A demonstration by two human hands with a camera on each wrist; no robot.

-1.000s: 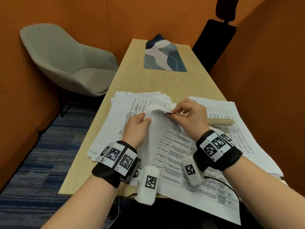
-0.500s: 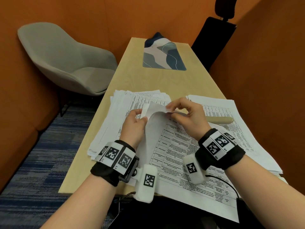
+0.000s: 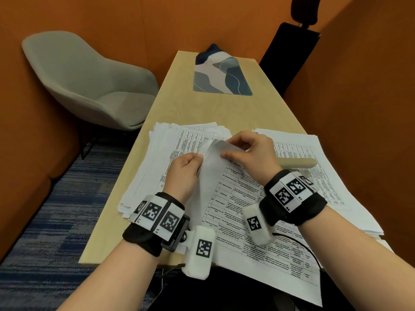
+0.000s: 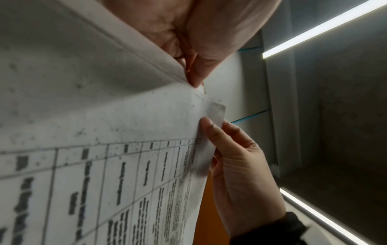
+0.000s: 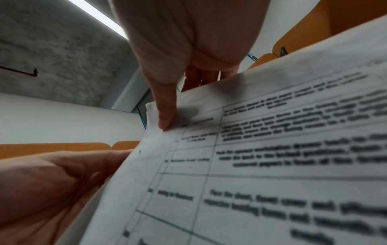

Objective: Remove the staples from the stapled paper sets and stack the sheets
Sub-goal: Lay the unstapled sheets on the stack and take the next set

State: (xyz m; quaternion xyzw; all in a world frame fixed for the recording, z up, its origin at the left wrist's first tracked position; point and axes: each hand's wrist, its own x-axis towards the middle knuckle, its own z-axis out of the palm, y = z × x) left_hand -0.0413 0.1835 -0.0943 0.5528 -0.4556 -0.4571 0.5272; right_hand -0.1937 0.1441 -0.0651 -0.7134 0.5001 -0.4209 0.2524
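A stapled paper set (image 3: 238,212) with printed tables lies before me, and its top sheet is curled up at the far left corner. My left hand (image 3: 198,158) pinches the left edge of that raised sheet (image 4: 104,107). My right hand (image 3: 228,149) pinches the corner itself, thumb (image 5: 167,116) pressed on the printed page (image 5: 272,165) and the fingers behind it. In the left wrist view the right hand's thumb (image 4: 207,124) lies on a small folded paper tab. No staple shows in any view. A beige hand tool (image 3: 296,163) lies on the papers just right of my right hand.
A loose pile of sheets (image 3: 155,167) lies left of the set, and another pile (image 3: 332,180) lies to the right. On the wooden table (image 3: 202,113) a patterned mat (image 3: 222,75) sits at the far end. A grey chair (image 3: 89,86) stands left, and a black chair (image 3: 289,52) stands behind.
The raised corner of the top sheet has curled over further between my hands. My right thumb has slid down onto the page; the left hand has hardly moved.
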